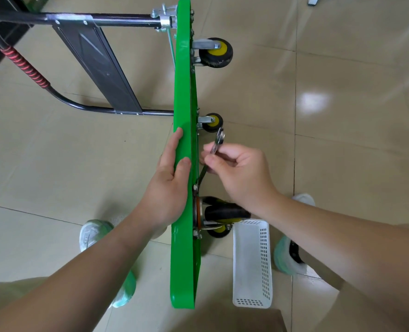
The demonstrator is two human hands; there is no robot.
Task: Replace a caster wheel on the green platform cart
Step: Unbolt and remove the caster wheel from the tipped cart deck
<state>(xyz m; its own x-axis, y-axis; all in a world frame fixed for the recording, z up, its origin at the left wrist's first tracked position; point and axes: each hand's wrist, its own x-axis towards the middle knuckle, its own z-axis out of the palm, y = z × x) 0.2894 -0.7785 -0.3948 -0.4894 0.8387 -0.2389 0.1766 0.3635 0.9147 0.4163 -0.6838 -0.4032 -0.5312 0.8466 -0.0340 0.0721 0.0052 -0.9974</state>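
Left hand (pixel 169 185) flat, right hand (pixel 237 168) curled.

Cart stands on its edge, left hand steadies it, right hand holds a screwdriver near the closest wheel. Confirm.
Not a screwdriver: the head view shows the right hand holding a wrench near the closest wheel. The rest holds: cart on edge, left hand steadying it.
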